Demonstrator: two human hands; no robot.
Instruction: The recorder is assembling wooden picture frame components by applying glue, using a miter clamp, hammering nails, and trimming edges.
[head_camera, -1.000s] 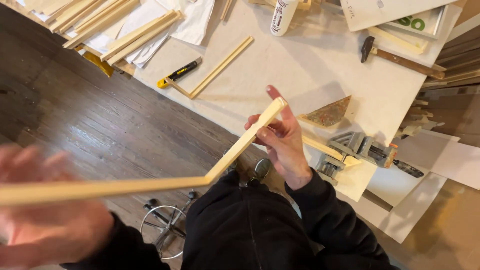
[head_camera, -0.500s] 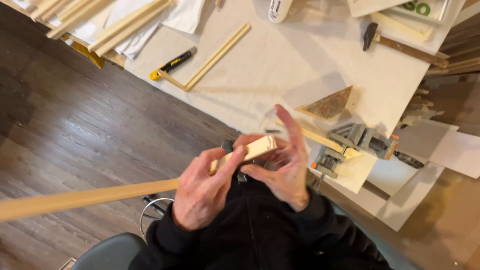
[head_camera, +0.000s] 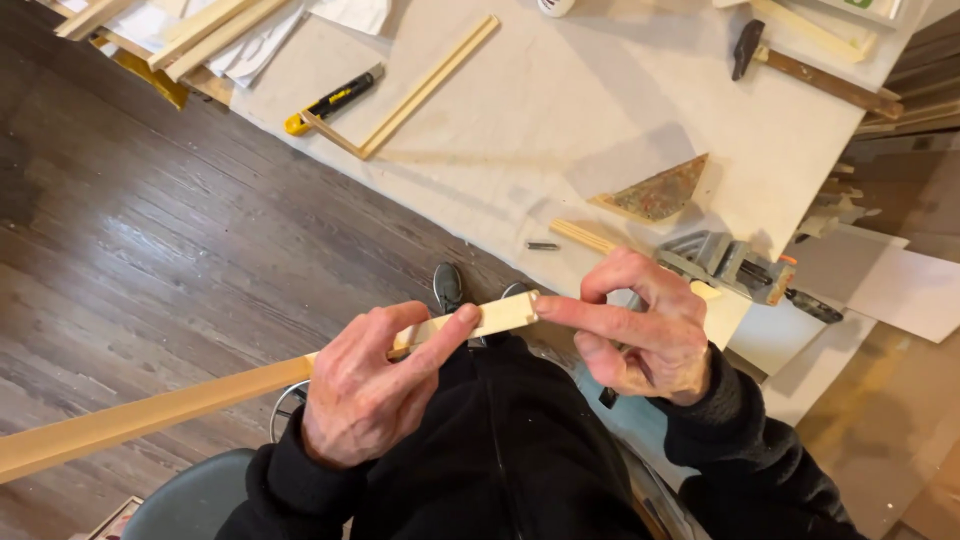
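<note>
1. We see a long pale wood strip (head_camera: 200, 400) held in front of the chest, its long axis running from lower left up to the right.
2. The left hand (head_camera: 365, 395) pinches it near the right end, fingers closed around it.
3. The right hand (head_camera: 640, 325) touches that end with one straight fingertip, other fingers curled, gripping nothing.
4. The desk (head_camera: 560, 110) lies beyond.
</note>
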